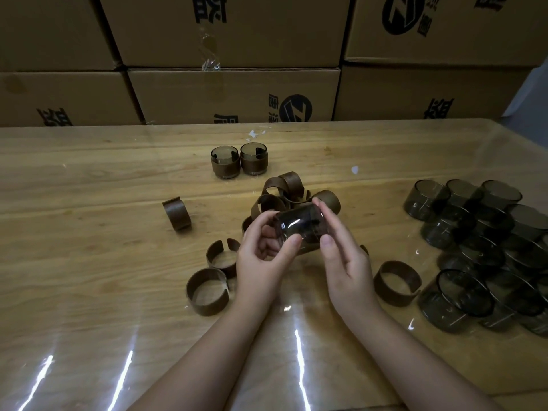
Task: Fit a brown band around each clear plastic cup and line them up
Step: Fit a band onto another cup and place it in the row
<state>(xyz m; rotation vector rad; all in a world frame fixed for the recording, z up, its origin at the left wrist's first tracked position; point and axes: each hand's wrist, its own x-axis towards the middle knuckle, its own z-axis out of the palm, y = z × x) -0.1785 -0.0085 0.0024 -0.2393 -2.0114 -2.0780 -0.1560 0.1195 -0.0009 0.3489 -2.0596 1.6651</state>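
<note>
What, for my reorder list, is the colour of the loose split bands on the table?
The loose split bands are dark brown; head view.

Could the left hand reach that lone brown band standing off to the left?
Probably yes: only bare wooden table lies between the left hand and the curled brown band. Its fingers hold the clear plastic cup, though, so they must let go first.

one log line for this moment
hands: left hand and right hand hold cup | done: two banded cups | waiting: loose bands, bare cups
</note>
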